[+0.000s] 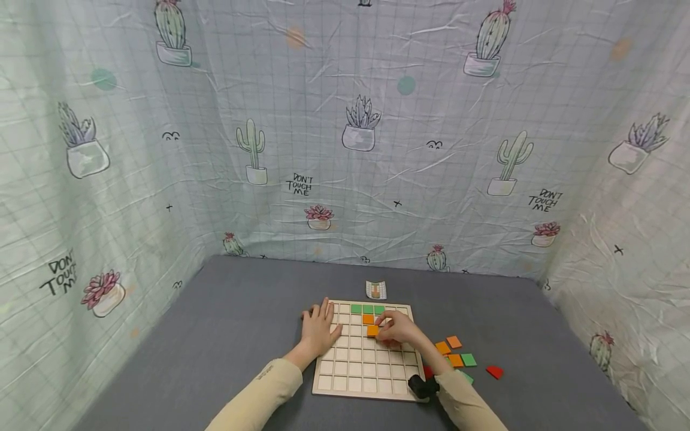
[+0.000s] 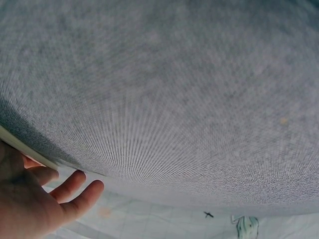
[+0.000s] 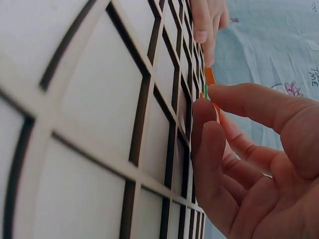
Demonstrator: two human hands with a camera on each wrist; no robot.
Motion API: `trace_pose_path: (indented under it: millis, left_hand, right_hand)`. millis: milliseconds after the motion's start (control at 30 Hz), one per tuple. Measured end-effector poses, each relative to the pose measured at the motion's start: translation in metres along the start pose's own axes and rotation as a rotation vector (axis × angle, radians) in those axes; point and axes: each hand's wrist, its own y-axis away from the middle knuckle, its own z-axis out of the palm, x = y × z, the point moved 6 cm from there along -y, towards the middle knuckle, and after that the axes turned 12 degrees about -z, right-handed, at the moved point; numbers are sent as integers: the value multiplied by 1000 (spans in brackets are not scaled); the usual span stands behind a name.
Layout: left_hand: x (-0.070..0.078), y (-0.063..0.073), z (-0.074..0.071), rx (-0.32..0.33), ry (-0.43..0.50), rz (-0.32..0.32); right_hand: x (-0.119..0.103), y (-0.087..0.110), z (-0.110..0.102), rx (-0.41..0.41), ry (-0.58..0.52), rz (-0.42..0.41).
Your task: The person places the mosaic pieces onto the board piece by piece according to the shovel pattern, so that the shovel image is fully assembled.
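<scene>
A pale wooden grid board [image 1: 354, 387] lies flat on the table. Three green square tiles [image 1: 368, 309] fill neighbouring cells in its top row, and one orange tile [image 1: 368, 319] sits just below them. My right hand [image 1: 399, 329] pinches another orange square tile [image 1: 372, 331] close over the board; in the right wrist view the held tile [image 3: 210, 76] juts past the fingertips, tilted up from the grid. On the board's upper left edge rests my left hand [image 1: 318, 329], fingers spread and fairly straight. The left wrist view has those fingers [image 2: 79, 201] reaching along the edge.
Right of the board, loose orange tiles [image 1: 454, 342], green tiles [image 1: 468, 360] and a red rounded piece [image 1: 494, 372] lie on the grey table [image 1: 242, 311]. Behind the board is a small printed card [image 1: 375, 290]. A cactus-print curtain [image 1: 302, 120] surrounds the table.
</scene>
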Motion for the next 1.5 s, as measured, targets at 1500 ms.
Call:
trace_pose_path:
  millis: [1500]
  left_hand:
    - [0, -1, 1, -19, 9, 0]
  right_hand:
    - [6, -11, 7, 80, 63, 72]
